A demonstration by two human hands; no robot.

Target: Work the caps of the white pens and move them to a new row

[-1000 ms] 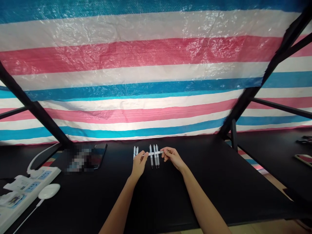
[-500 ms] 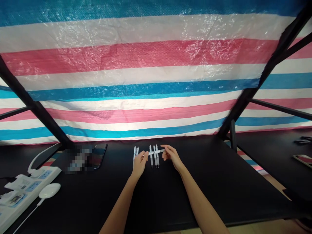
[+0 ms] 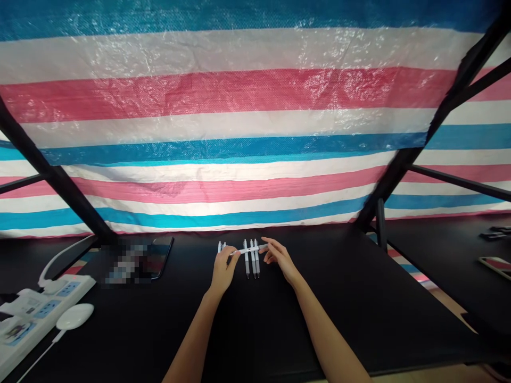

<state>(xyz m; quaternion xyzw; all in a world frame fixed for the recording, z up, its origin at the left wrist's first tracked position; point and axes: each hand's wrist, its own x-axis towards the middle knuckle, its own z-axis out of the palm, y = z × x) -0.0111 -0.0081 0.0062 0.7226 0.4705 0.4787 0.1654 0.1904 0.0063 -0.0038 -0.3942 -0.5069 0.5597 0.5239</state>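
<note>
One white plastic pen [image 3: 248,250] held crosswise over three parallel white pens [image 3: 252,259] | two white pens [image 3: 220,247] beside left hand [image 3: 224,271] | left hand: closed, pinching held pen's end | right hand [image 3: 279,260]: partly open, fingertips at opposite end, grip unclear | all over black table [image 3: 319,319]

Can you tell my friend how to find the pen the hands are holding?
Find the black table, then the left hand and right hand near its far edge. Between them, white pens lie side by side. The white pen held crosswise is the one: it alone runs sideways across the others, pinched by the left hand.
</note>
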